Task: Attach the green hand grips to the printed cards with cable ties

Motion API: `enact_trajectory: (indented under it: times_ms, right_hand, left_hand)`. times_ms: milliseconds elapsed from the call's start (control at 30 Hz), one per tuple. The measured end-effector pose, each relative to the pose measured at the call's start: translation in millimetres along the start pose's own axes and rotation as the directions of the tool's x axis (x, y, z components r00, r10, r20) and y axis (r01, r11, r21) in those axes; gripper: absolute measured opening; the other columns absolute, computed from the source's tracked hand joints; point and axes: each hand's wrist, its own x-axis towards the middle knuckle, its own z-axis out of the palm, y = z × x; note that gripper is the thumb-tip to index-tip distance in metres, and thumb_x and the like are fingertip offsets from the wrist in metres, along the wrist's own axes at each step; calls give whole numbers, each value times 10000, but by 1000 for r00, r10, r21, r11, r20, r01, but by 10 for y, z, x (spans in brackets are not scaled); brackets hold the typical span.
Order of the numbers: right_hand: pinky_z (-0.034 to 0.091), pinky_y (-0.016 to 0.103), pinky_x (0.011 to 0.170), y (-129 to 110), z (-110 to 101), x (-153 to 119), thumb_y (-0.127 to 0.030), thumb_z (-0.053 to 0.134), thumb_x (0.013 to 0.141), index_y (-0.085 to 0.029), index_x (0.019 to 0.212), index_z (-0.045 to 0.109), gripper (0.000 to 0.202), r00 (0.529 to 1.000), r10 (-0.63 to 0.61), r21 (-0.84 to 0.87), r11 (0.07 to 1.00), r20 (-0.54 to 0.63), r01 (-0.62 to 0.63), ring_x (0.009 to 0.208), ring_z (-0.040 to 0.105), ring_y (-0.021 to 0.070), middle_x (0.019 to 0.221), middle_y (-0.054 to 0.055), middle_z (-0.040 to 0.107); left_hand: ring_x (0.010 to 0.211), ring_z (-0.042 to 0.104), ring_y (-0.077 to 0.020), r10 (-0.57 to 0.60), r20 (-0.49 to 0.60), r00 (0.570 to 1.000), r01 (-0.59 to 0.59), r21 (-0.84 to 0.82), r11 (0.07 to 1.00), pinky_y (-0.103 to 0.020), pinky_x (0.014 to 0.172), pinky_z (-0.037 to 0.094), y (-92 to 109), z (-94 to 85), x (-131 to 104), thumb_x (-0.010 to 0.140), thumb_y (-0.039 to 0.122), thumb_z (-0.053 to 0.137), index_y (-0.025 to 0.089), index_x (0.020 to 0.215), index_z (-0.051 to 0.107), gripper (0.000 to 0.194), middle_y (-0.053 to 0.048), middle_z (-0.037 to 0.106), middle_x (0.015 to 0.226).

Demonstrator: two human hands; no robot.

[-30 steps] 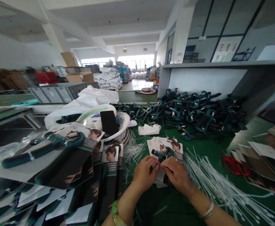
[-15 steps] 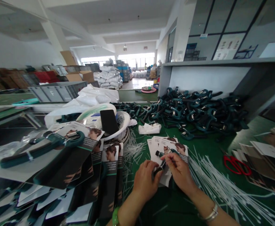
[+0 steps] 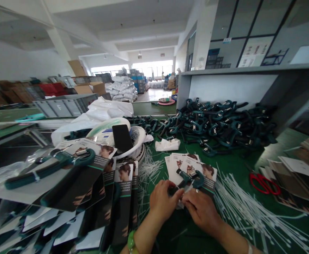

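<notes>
A dark teal hand gripper tool (image 3: pixel 198 179) with a metal spring lies on a printed card (image 3: pixel 210 174) at the top of a small card stack. My left hand (image 3: pixel 163 200) is closed round the tool's left handle. My right hand (image 3: pixel 200 208) is closed, its fingertips pinching a thin white cable tie (image 3: pixel 188 187) beside the tool. The lower handles are mostly hidden by my hands. Under the top card, more white cards (image 3: pixel 172 167) fan out to the left.
Carded tools (image 3: pixel 72 176) pile up at left. Loose teal tools (image 3: pixel 218 123) heap behind. White cable ties (image 3: pixel 249 208), red scissors (image 3: pixel 264 183) and stacked cards (image 3: pixel 297 176) lie at right. A black phone (image 3: pixel 122 137) rests on a bowl; crumpled tissue (image 3: pixel 167 144) sits nearby.
My right hand has moved down and slightly right, uncovering the tool's head and spring. The tool and top card have shifted right. My left hand has barely moved.
</notes>
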Motion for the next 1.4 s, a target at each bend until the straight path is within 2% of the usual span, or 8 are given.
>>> enact_trajectory:
  times_ms: [333, 567, 633, 767, 900, 1167, 1300, 1400]
  right_hand:
    - [416, 254, 627, 54, 15, -7, -207, 399, 894, -184, 783, 533, 175, 980, 58, 226, 974, -188, -15, 663, 554, 137, 695, 18, 597]
    - [451, 264, 686, 317, -313, -48, -306, 426, 885, -195, 853, 591, 201, 994, 99, 135, 987, -49, -92, 765, 593, 157, 823, 47, 645]
    - [454, 301, 710, 663, -625, -114, -316, 383, 895, -168, 950, 593, 263, 917, 356, -101, 921, -179, -377, 813, 607, 193, 897, 96, 653]
    - [437, 434, 696, 1426, -1216, -281, -187, 432, 807, -91, 966, 613, 260, 617, 782, -588, 460, -86, -665, 854, 624, 342, 924, 234, 649]
    - [432, 411, 615, 1757, -1423, -389, -100, 464, 736, -106, 857, 635, 209, 548, 836, -589, 432, -22, -683, 776, 645, 352, 850, 236, 662]
    - [469, 281, 601, 1251, -1367, -354, -397, 469, 828, -128, 1180, 517, 445, 644, 765, -324, 613, 14, -721, 719, 651, 213, 818, 95, 687]
    - [491, 315, 675, 671, -1082, -336, -280, 492, 807, -194, 1172, 554, 380, 887, 430, -327, 874, 170, -360, 786, 644, 214, 911, 73, 691]
    - [494, 341, 692, 411, -868, -324, -78, 514, 718, -213, 1176, 565, 480, 949, 245, -544, 833, 197, -102, 804, 631, 229, 875, 79, 681]
  left_hand:
    - [813, 582, -160, -62, 50, 997, 62, 15, 998, -234, 685, 385, 33, 0, 80, 800, 509, 481, 227, 820, 613, 312, -1, 626, 865]
    - [816, 576, -168, -36, 35, 999, 33, 80, 996, -243, 653, 373, 31, -10, 32, 817, 529, 453, 238, 843, 623, 338, -6, 610, 870]
    - [842, 573, -174, -4, 17, 1000, 2, 107, 994, -251, 672, 376, 45, 5, 7, 833, 506, 447, 245, 862, 620, 315, -9, 601, 886]
    - [891, 562, -186, 33, -18, 999, -30, 152, 988, -258, 688, 385, 68, 43, -27, 846, 471, 453, 237, 880, 604, 281, -22, 592, 924]
    - [921, 552, -191, 42, -42, 998, -34, 171, 985, -262, 716, 399, 50, 67, -44, 846, 451, 471, 227, 894, 597, 261, -31, 586, 942]
    - [951, 514, -215, 253, -53, 966, -248, 90, 965, -332, 817, 389, 224, 10, 6, 804, 393, 544, 299, 887, 679, 184, -38, 564, 1030]
    - [927, 517, -224, 216, 2, 976, -216, 69, 974, -349, 812, 393, 311, 92, 97, 783, 352, 555, 243, 767, 687, 172, -49, 587, 998]
    - [948, 529, -202, 153, 51, 987, -149, -84, 985, -317, 844, 396, 271, 159, 165, 780, 301, 547, 202, 736, 663, 159, -56, 592, 997]
